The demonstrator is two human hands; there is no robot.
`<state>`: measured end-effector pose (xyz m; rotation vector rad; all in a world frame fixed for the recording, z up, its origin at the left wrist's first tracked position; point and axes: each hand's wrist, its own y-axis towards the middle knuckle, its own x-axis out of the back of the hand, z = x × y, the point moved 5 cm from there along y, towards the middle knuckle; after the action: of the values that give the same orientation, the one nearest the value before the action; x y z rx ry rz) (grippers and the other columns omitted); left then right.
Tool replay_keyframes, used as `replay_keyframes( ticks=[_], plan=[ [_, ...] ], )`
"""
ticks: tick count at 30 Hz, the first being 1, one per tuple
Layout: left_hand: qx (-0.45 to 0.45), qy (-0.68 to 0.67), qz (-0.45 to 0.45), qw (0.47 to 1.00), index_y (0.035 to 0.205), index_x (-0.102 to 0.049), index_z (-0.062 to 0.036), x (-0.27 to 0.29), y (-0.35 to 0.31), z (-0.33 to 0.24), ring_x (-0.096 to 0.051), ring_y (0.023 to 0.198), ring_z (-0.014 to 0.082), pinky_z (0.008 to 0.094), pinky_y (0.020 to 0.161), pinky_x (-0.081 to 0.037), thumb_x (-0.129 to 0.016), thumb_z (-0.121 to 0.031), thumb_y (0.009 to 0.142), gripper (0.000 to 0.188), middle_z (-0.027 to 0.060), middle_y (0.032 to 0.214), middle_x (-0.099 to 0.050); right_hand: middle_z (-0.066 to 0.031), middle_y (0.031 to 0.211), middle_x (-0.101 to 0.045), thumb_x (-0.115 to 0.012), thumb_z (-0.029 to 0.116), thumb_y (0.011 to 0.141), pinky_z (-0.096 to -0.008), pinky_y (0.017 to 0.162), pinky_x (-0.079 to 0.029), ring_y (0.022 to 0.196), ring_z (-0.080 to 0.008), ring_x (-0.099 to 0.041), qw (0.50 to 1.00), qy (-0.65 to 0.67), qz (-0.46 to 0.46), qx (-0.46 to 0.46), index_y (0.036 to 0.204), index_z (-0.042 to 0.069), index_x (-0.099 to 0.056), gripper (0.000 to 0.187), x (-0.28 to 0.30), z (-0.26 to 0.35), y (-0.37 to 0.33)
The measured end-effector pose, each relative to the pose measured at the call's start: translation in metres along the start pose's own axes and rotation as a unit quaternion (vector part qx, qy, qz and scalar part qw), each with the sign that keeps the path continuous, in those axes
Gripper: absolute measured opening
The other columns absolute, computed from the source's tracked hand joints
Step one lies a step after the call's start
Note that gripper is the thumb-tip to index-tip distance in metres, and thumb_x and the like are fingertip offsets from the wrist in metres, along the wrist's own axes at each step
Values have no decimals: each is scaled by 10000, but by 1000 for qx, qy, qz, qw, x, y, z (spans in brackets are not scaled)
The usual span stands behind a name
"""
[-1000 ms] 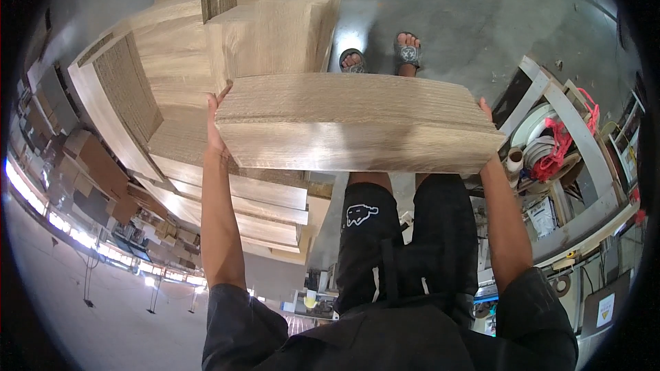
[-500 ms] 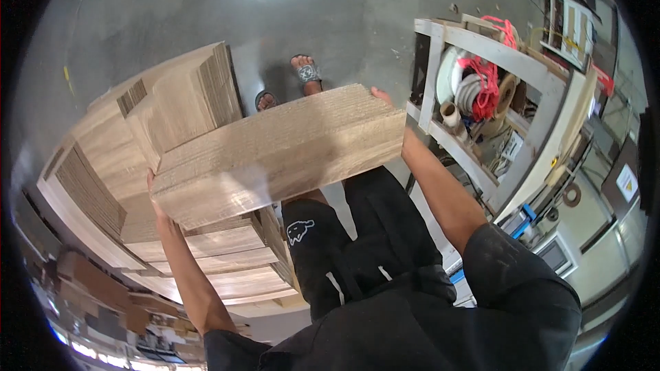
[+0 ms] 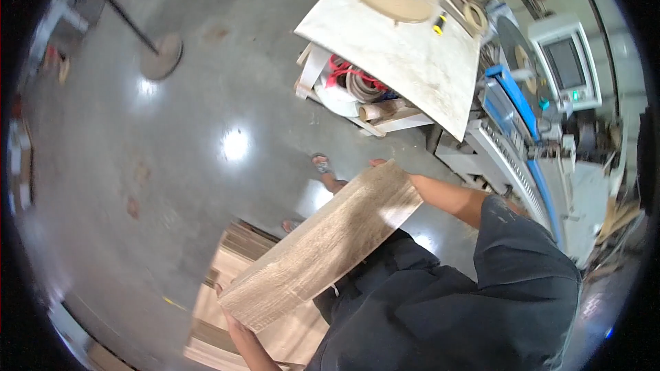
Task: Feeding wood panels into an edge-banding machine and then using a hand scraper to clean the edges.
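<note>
A stack of wood-grain boards is held in front of my body, slanting from the lower left to the upper right. My left hand is closed around its near left end. At the far right end, my right hand grips the boards; only some fingers show beyond the edge, and the rest is hidden. Below and left of my load, a low pile of similar wood-grain boards is partly covered by it. My sandalled feet show just past the held stack.
A white-topped table stands ahead right, with a large tan roll on top and more rolls underneath. Farther right is a machine with a blue rail and a screen. A round-based stand is at the far left.
My view has swung right, bringing the tabletop and machine into sight. The stack stays in both hands and slants more steeply; the board pile now sits lower in view.
</note>
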<state>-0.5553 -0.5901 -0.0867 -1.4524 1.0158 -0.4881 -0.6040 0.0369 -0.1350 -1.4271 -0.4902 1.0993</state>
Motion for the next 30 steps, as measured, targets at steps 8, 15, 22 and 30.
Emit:
replay_keyframes(
  ticks=[8, 15, 22, 30],
  plan=[
    [-50, 232, -13, 971, 1378, -604, -27, -224, -97, -94, -678, 1099, 327, 472, 977, -562, -516, -749, 987, 825, 148, 1286, -687, -150, 1274, -732, -540, 575, 1040, -433, 1005, -566, 1112, -296, -719, 978, 163, 46, 119, 1363, 37, -659, 638, 56, 29, -135],
    [-15, 350, 29, 936, 1368, -612, -40, -494, -40, -117, -690, 1075, 324, 471, 950, -577, -536, -747, 981, 810, 141, 1254, -696, -153, 1270, -734, -527, 569, 1050, -416, 1000, -572, 1112, -282, -723, 951, 252, 63, 168, 1367, 25, -652, 641, 147, 86, -202],
    [11, 416, 205, 886, 1364, -632, -33, -695, 46, -112, -721, 1087, 307, 446, 954, -592, -485, -654, 1053, 710, 148, 1265, -726, -112, 1290, -717, -492, 581, 1068, -428, 1015, -558, 1129, -258, -704, 910, 345, 23, 228, 1391, 84, -656, 615, 161, 164, -262],
    [-44, 558, 175, 810, 1295, -673, -11, -764, 85, -152, -711, 1021, 253, 400, 925, -577, -497, -677, 1043, 733, 129, 1192, -746, -159, 1379, -670, -317, 781, 1043, -454, 1062, -519, 1205, -297, -658, 933, 224, -76, 270, 1455, 30, -599, 901, 209, 154, -237]
  ],
)
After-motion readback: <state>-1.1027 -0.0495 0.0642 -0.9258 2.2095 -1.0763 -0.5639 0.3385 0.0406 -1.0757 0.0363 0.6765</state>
